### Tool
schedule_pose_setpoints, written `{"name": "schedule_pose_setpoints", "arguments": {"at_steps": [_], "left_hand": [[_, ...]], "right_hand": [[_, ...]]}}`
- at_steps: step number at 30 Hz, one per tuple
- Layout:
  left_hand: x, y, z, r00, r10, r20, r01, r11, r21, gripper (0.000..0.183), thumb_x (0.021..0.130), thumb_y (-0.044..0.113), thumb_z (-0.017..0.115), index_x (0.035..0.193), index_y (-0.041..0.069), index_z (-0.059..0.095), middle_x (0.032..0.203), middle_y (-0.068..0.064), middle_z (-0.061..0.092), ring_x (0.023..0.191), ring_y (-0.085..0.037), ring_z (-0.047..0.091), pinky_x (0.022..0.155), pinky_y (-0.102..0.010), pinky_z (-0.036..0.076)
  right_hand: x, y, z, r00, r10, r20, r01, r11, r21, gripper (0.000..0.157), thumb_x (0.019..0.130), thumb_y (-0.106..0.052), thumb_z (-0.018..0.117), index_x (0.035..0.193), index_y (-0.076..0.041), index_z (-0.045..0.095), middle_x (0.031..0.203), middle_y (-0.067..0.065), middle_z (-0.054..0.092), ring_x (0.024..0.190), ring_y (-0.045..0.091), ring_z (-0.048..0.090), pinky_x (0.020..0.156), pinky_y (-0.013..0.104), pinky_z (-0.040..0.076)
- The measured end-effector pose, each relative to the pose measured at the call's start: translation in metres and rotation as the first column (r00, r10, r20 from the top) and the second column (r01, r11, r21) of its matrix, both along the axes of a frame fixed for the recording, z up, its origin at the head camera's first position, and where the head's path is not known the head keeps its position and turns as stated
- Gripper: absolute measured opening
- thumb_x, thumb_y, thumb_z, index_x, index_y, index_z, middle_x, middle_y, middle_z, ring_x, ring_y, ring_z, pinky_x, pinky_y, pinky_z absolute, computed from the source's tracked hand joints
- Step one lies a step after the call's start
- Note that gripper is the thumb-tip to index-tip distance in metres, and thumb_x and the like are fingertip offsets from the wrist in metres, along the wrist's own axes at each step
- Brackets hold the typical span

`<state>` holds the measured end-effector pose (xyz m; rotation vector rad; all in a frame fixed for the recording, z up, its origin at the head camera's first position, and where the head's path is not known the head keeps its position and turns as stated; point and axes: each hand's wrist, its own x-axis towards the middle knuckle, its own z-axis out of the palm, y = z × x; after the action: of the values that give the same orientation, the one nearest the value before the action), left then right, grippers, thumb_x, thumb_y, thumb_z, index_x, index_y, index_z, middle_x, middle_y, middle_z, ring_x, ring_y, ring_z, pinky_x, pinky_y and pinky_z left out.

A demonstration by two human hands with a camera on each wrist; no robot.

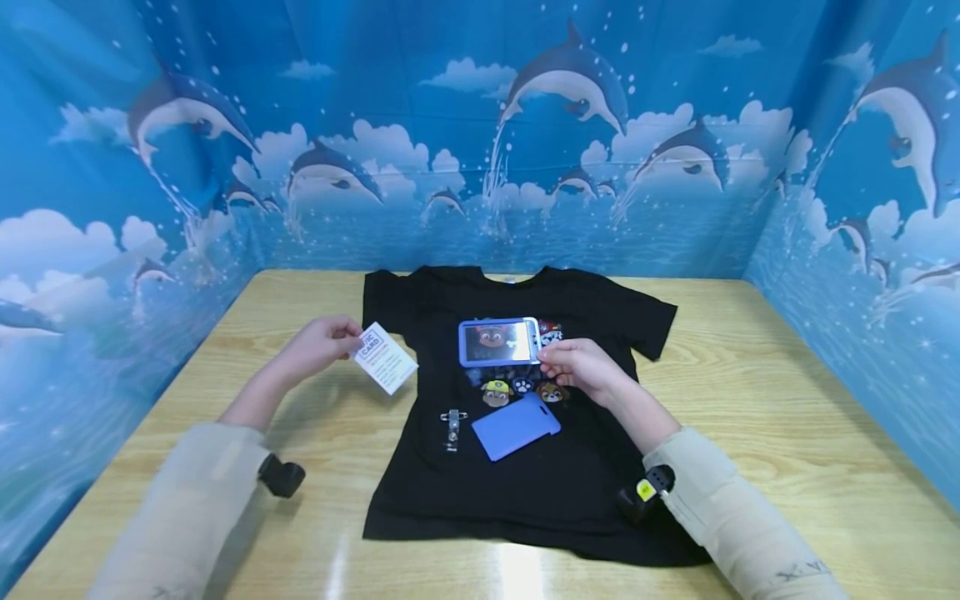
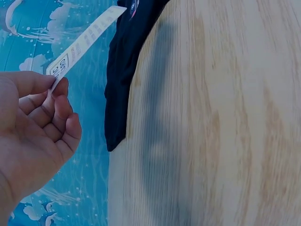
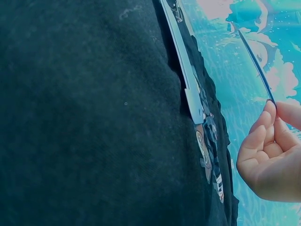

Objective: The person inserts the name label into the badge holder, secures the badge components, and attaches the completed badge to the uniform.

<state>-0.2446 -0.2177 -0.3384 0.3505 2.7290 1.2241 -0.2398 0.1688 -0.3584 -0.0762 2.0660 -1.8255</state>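
Between thumb and fingers, my left hand pinches a white printed card by its corner, over the table left of the shirt. My right hand pinches one end of a blue-framed badge holder with a clear window, raised above the shirt's print; its thin edge shows in the right wrist view. A flat blue cover piece lies on the black T-shirt, nearer me. Left of that cover, a badge clip with a metal pin and clear strap rests on the cloth.
The T-shirt is spread over a light wooden table, its collar at the far side. Blue curtains printed with dolphins and clouds stand along the back and both sides. Cartoon dog faces decorate the shirt front.
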Motion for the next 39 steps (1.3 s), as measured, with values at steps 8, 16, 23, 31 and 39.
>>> {"name": "schedule_pose_setpoints", "arguments": {"at_steps": [8,16,23,31,39], "left_hand": [[-0.001,0.008,0.003,0.999,0.032,0.002,-0.032,0.999,-0.026,0.023,0.093,0.015,0.051,0.103,-0.005,0.057,0.101,-0.018,0.059,0.089,-0.026,0.052,0.075,-0.035,0.043],[-0.005,0.013,0.005,1.0,0.026,-0.017,-0.026,1.0,-0.012,0.023,0.093,0.013,0.052,0.103,-0.006,0.058,0.095,-0.016,0.059,0.084,-0.025,0.051,0.071,-0.033,0.042],[-0.005,0.017,0.007,0.999,0.045,0.007,-0.045,0.999,-0.006,0.025,0.094,0.015,0.05,0.107,-0.005,0.058,0.1,-0.017,0.059,0.087,-0.025,0.051,0.075,-0.035,0.042],[-0.007,0.02,0.008,0.999,0.042,0.002,-0.042,0.999,0.032,0.026,0.095,0.012,0.046,0.11,-0.008,0.056,0.107,-0.02,0.059,0.095,-0.028,0.053,0.082,-0.038,0.043],[-0.007,0.023,0.009,0.999,0.033,0.022,-0.034,0.998,0.062,0.029,0.09,0.006,0.046,0.114,-0.008,0.053,0.108,-0.021,0.057,0.097,-0.033,0.051,0.082,-0.042,0.042]], "right_hand": [[-0.001,0.001,-0.001,1.0,0.013,-0.012,-0.013,1.0,0.018,0.02,0.092,-0.009,0.053,0.103,0.007,0.061,0.078,0.002,0.06,0.07,0.012,0.053,0.062,0.024,0.045],[-0.001,0.0,0.001,1.0,0.007,-0.003,-0.007,1.0,0.013,0.017,0.092,-0.009,0.054,0.1,0.004,0.062,0.077,0.002,0.059,0.069,0.012,0.054,0.062,0.024,0.045],[-0.001,0.0,0.001,1.0,0.004,-0.001,-0.004,1.0,0.01,0.017,0.093,-0.008,0.053,0.101,0.005,0.061,0.078,0.003,0.06,0.069,0.011,0.054,0.063,0.024,0.045],[-0.001,0.0,0.0,1.0,0.005,0.006,-0.005,1.0,0.017,0.018,0.092,-0.011,0.055,0.099,0.004,0.062,0.076,0.001,0.059,0.068,0.011,0.053,0.061,0.023,0.045],[-0.001,0.0,0.001,1.0,0.0,0.0,0.0,1.0,0.03,0.02,0.093,-0.01,0.053,0.103,0.006,0.061,0.078,0.002,0.059,0.069,0.011,0.053,0.063,0.024,0.045]]}}
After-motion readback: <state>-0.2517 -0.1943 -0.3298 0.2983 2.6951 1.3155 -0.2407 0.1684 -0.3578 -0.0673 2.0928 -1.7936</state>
